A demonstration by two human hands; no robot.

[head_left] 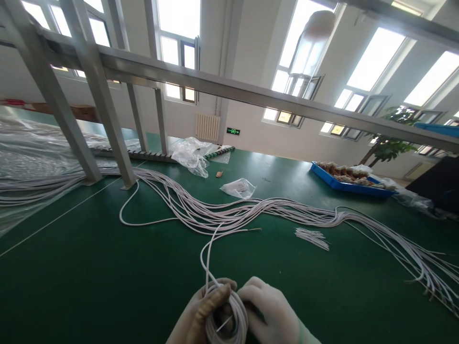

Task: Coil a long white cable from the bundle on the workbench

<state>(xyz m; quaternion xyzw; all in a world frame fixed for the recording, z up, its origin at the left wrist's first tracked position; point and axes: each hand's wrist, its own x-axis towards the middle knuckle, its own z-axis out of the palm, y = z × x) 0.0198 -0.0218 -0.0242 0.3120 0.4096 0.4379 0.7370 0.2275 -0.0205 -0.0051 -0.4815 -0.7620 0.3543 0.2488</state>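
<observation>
Coil of pale cable (pixel 241 317) sits at the bottom centre of the frame, held just above the green tabletop (pixel 107 277). From where I stand, the person's left hand (pixel 202 315) has its fingers closed round the coil's left side, the thumb pressed over the loops. The right hand (pixel 272 313) is up against the coil's right side with its fingers bent; I can't tell whether they pinch a strand, as the tips are hidden. Two lengths run up from the coil towards a long bundle of cables (pixel 265 205), which snakes right across the middle of the frame.

Short white pieces (pixel 311 238) lie in a small pile right of centre, below the bundle. Above it rests a clear plastic bag (pixel 239 188). A blue tray (pixel 358 189) of brownish and whitish stuff stands farther right, and a metal frame (pixel 102 105) crosses the upper part of the frame.
</observation>
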